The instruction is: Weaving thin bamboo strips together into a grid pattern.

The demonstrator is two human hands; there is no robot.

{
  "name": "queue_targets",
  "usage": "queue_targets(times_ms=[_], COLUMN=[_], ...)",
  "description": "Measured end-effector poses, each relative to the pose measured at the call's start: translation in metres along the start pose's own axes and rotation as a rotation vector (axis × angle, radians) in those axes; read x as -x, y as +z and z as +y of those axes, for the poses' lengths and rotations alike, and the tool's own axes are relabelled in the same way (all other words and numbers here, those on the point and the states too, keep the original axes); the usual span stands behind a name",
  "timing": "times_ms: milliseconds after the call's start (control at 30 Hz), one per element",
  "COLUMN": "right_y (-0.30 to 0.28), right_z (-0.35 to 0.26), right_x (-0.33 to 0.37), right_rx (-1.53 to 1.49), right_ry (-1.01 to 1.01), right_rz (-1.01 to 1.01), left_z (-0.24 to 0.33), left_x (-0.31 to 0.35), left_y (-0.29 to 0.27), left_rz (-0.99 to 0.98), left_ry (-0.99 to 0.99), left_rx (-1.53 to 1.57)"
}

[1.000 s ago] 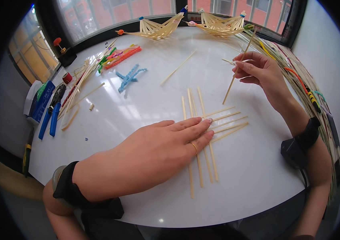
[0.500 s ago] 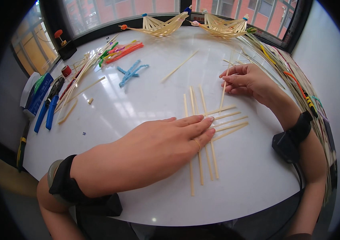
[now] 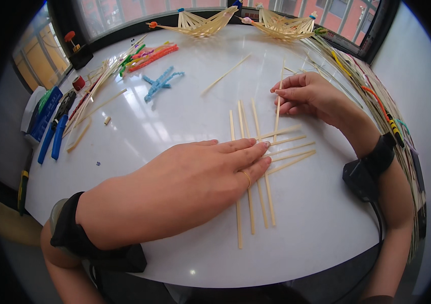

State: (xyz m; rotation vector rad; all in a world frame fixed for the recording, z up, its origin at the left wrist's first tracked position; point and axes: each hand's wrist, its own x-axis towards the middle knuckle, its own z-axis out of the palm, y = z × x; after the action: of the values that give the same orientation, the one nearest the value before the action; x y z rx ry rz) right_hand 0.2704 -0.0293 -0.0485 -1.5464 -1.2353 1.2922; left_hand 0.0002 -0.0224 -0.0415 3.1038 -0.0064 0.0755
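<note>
Several pale bamboo strips (image 3: 271, 202) lie crossed on the white table, some running away from me and others fanning out to the right. My left hand (image 3: 190, 182) rests flat across their crossing, fingers stretched out, and covers the middle of the lattice. Between the thumb and fingers of my right hand (image 3: 310, 99), a single bamboo strip (image 3: 277, 122) is pinched nearly upright in the picture. Its lower end reaches the topmost sideways strip, just right of the lengthwise ones; whether it passes over or under cannot be told.
A loose strip (image 3: 225, 74) and twisted blue pipe cleaners (image 3: 159, 84) lie farther back. Blue-handled pliers (image 3: 59, 136) and coloured pipe cleaners (image 3: 152, 58) are at left. Two woven bamboo pieces (image 3: 203, 24) stand by the window. Long strips (image 3: 403, 167) line the right edge.
My right hand has shifted slightly left with the strip, bringing it closer to the lengthwise strips. My left hand stays pressed on the lattice. The whole view has shifted slightly.
</note>
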Motion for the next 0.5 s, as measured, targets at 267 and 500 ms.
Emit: queue_targets(times_ms=[267,500], right_y=[0.005,0.012], right_z=[-0.006,-0.011], right_x=[0.007,0.013], right_rx=[0.190,0.201], right_ry=[-0.042,-0.014], right_rz=[-0.079,-0.170], left_z=[-0.002,-0.006], left_x=[0.001,0.003], left_y=[0.002,0.006], left_rz=[0.029,0.050], left_ry=[0.009,0.021], left_rx=[0.027,0.044])
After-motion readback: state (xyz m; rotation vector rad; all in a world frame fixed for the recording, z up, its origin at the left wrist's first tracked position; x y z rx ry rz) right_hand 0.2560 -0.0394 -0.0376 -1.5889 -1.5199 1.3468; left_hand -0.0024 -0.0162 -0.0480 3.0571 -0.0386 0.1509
